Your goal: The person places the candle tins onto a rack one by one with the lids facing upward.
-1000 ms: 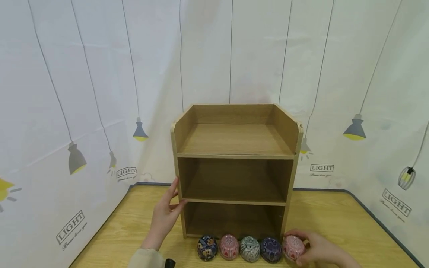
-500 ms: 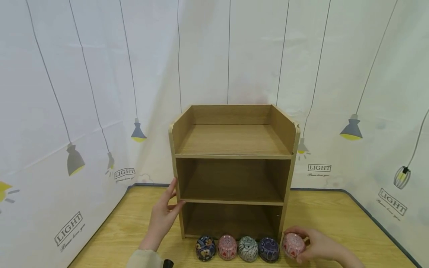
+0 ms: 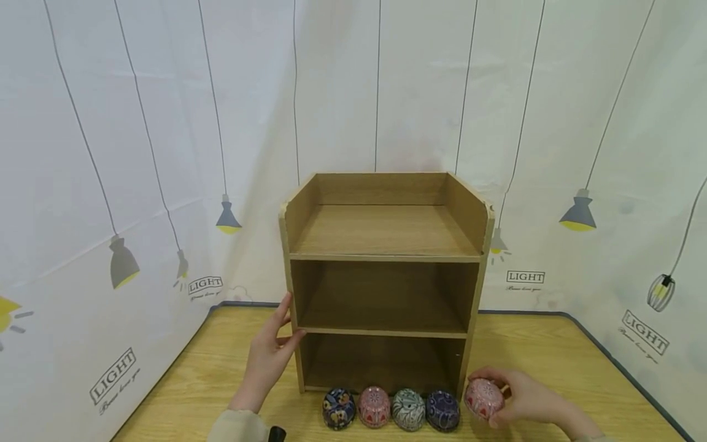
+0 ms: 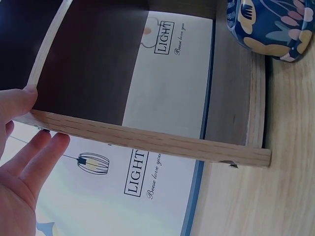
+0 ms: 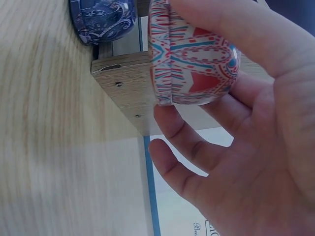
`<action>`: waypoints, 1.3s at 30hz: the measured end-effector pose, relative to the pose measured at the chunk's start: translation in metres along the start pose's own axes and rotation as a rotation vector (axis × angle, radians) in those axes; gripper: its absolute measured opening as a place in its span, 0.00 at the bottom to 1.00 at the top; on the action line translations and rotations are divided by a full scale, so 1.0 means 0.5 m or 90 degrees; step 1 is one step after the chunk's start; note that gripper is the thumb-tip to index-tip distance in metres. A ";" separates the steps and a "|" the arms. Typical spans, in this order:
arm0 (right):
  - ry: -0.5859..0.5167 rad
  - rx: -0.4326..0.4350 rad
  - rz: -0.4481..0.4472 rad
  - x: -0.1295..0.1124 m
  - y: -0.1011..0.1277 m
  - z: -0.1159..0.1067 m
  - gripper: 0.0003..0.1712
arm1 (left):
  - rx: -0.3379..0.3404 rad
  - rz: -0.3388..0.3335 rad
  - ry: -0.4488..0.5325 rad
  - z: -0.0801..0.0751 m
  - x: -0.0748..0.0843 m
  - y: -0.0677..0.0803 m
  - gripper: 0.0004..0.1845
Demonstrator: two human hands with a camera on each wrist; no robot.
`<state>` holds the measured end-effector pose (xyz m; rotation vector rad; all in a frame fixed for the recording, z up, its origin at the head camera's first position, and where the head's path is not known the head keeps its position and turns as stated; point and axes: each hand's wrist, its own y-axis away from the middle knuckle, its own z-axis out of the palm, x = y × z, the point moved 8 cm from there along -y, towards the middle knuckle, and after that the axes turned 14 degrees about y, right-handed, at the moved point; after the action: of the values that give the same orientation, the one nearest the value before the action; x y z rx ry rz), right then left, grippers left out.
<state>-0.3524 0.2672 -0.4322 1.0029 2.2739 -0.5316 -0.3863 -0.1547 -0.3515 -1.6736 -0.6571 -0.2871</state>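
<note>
A wood-grain tabletop [image 3: 552, 356] has a dark blue strip [image 3: 525, 312] along its rear edge, curving round both far corners. Behind it rises a white printed backdrop [image 3: 420, 86]. Blue-gray cone lamps with yellow undersides hang pictured above the far left corner [image 3: 227, 216] and far right corner [image 3: 578, 212]; a gray dome lamp [image 3: 124, 263] appears above the left edge, a wire-cage bulb [image 3: 661, 293] above the right.

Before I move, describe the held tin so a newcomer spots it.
Find the wooden shelf; four patterned tins line its front. Just past their right end is a pink tin with red markings; unlike the pink lookalike in the row, the right hand grips it.
</note>
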 end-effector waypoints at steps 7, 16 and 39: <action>0.032 0.015 -0.007 -0.012 0.001 -0.011 0.36 | -0.003 -0.001 0.005 0.002 0.001 -0.002 0.44; 0.028 0.008 -0.010 -0.021 0.002 -0.015 0.36 | -0.001 0.004 0.005 -0.001 0.000 0.006 0.45; 0.055 0.037 -0.026 -0.034 -0.007 -0.026 0.36 | -0.001 0.025 0.007 0.002 -0.007 0.002 0.45</action>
<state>-0.3504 0.2634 -0.4108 1.0281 2.3711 -0.5841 -0.3887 -0.1549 -0.3545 -1.6834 -0.6161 -0.2687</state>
